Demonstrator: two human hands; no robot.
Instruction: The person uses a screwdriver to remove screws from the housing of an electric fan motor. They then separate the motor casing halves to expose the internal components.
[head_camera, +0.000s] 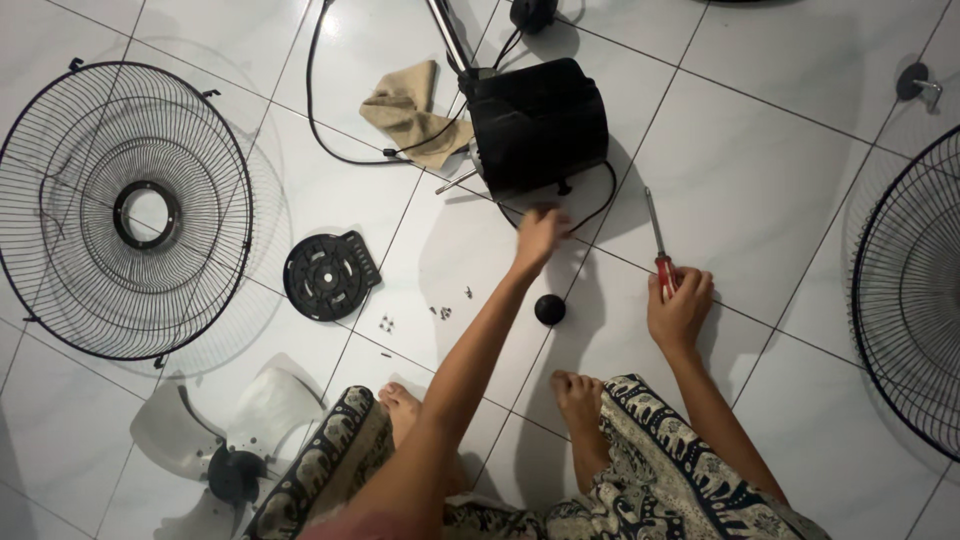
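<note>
Two bare hands work around the black plastic fan motor housing (538, 122): the left hand (538, 238) reaches open-fingered just below it, holding nothing, while the right hand (680, 308), further right, grips a red-handled screwdriver (658, 250) lying on the tiles.

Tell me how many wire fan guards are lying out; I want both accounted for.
2. One wire fan guard lies whole on the floor tiles at the far left. The other guard is at the right edge, cut off by the frame. None seems hidden.
</note>
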